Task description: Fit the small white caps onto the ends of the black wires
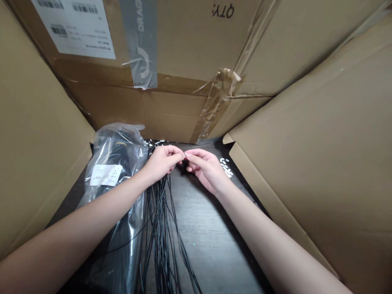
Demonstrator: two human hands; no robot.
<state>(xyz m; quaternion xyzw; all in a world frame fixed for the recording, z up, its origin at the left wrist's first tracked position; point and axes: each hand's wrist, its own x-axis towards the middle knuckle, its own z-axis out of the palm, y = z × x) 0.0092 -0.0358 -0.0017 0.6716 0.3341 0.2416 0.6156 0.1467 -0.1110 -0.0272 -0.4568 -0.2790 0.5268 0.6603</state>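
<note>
Head view, both hands over a dark table. Left hand and right hand meet fingertip to fingertip near the far edge of the table. Thumb and forefinger of each hand are pressed together on a tiny white piece, held between the two hands just above the table. Remaining fingers of the right hand are loosely curled, palm facing up; those of the left are folded under, detail hidden. A bundle of thin black wires runs from beneath the left hand toward the near edge, fanning out slightly. Cannot tell whether a wire end sits in the white piece. Left of the wires, touching them: clear plastic bag with dark contents and a white label. Scattered white bits lie just beyond the right hand. Cardboard box with grey tape stands behind; cardboard panels close in both sides
</note>
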